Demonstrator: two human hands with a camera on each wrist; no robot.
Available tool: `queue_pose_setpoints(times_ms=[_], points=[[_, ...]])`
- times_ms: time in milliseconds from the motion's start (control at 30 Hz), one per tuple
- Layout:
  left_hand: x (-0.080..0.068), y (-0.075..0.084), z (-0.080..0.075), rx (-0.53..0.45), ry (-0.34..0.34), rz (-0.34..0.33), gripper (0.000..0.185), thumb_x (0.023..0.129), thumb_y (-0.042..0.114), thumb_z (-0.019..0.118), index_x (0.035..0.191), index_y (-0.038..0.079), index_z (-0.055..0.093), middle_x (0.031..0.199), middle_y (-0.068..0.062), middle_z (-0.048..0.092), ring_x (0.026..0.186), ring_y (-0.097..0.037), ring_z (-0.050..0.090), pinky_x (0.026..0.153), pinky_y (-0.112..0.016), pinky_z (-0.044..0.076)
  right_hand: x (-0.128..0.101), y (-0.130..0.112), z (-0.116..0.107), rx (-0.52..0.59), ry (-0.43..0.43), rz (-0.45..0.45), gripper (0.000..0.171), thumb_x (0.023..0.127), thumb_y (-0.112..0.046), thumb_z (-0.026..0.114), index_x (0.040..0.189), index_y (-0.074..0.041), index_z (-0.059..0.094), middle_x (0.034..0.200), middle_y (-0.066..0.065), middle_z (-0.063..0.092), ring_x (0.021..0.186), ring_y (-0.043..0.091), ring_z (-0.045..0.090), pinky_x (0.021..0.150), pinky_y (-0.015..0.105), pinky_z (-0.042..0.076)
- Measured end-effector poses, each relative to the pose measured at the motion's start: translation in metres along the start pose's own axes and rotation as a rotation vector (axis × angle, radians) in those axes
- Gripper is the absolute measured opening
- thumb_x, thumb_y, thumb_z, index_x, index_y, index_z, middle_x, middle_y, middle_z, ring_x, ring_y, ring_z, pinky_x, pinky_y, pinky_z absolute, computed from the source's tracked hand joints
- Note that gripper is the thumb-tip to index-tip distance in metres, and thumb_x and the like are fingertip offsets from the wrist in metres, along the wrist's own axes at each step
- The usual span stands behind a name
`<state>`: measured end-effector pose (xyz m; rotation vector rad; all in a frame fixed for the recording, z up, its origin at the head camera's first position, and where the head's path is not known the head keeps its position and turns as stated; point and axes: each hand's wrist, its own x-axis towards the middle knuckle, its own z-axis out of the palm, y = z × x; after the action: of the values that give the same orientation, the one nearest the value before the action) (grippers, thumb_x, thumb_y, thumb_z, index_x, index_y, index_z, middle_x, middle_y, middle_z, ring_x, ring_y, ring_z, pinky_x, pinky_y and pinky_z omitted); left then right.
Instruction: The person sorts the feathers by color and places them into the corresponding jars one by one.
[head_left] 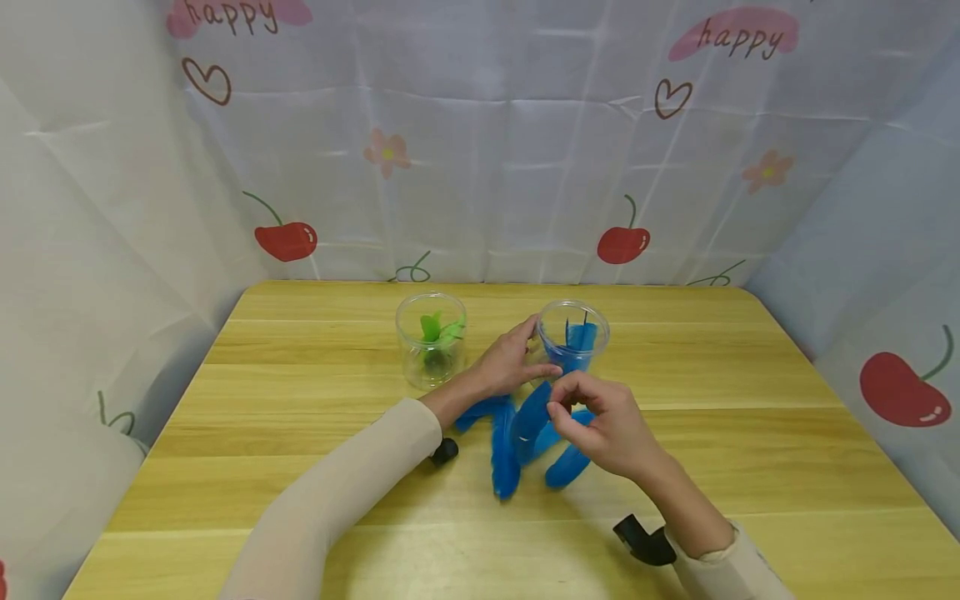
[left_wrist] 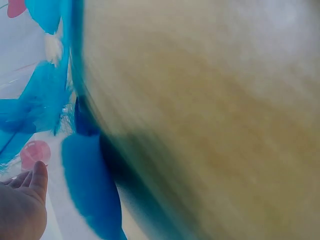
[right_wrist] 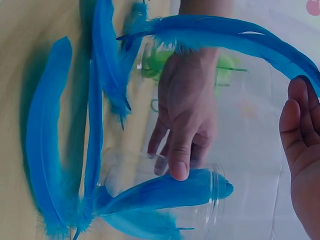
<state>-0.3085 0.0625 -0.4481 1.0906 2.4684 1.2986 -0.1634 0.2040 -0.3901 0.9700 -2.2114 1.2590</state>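
My left hand (head_left: 510, 362) holds the side of a clear plastic jar (head_left: 551, 337), thumb toward me. Inside that jar stand blue feathers (head_left: 581, 337), tips of quills near the rim. Just in front of it, my right hand (head_left: 607, 425) pinches one end of a curved blue feather (right_wrist: 225, 32) between thumb and fingers. Its other end, a bare quill with fluff, points away from the hand in the right wrist view. Several loose blue feathers (head_left: 505, 458) lie on the table below both hands; one feather (left_wrist: 92, 185) appears close up in the left wrist view.
A second clear jar (head_left: 416, 367) stands to the left, beside my left wrist, with green feathers (head_left: 431, 327) in it. The wooden table (head_left: 300, 350) meets a printed curtain (head_left: 480, 183) at the back. Black wrist mounts (head_left: 645, 542) hang under the forearms.
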Motion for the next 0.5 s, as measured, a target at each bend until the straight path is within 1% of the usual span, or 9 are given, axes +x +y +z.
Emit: queue_pose_setpoints(times_ms=[67,167,233,400,500], points=[[0.000,0.000,0.000,0.003,0.000,0.000,0.089,0.088,0.033,0.075,0.156,0.012,0.022,0.147,-0.013,0.047,0.134,-0.025,0.046,0.103,-0.041,0.045,0.001,-0.001,-0.002,0.024,0.028,0.003,0.030,0.077,0.023,0.063,0.091,-0.004,0.062,0.076,0.003,0.061,0.068,0.012,0.058,0.065,0.021,0.054],[0.000,0.000,0.000,0.013,0.001,-0.001,0.087,0.089,0.031,0.075,0.156,0.012,0.022,0.147,-0.013,0.047,0.135,-0.024,0.046,0.103,-0.040,0.045,0.002,-0.002,-0.006,0.046,0.074,0.001,0.026,0.078,0.022,0.061,0.091,0.000,0.062,0.075,0.006,0.061,0.065,0.013,0.057,0.061,0.018,0.052],[0.000,0.001,0.000,0.019,0.001,-0.007,0.085,0.090,0.029,0.074,0.156,0.011,0.023,0.147,-0.013,0.047,0.135,-0.024,0.046,0.104,-0.040,0.045,0.003,-0.002,-0.009,0.059,0.099,0.007,0.020,0.081,0.020,0.061,0.091,0.002,0.062,0.076,0.007,0.060,0.064,0.012,0.057,0.060,0.017,0.052],[-0.001,0.001,-0.001,0.027,-0.012,-0.031,0.081,0.092,0.025,0.073,0.155,0.010,0.024,0.148,-0.014,0.046,0.135,-0.026,0.046,0.104,-0.039,0.045,0.007,-0.003,-0.018,0.130,0.158,0.046,0.006,0.089,0.014,0.060,0.090,0.008,0.060,0.078,0.005,0.061,0.066,0.010,0.058,0.063,0.017,0.053],[0.000,0.000,-0.001,0.034,-0.016,-0.032,0.077,0.093,0.023,0.071,0.154,0.009,0.026,0.146,-0.014,0.047,0.133,-0.026,0.047,0.102,-0.037,0.046,0.010,-0.002,-0.025,0.190,0.211,0.072,0.003,0.090,0.013,0.060,0.089,0.011,0.058,0.077,0.004,0.063,0.068,0.009,0.062,0.064,0.017,0.053]])
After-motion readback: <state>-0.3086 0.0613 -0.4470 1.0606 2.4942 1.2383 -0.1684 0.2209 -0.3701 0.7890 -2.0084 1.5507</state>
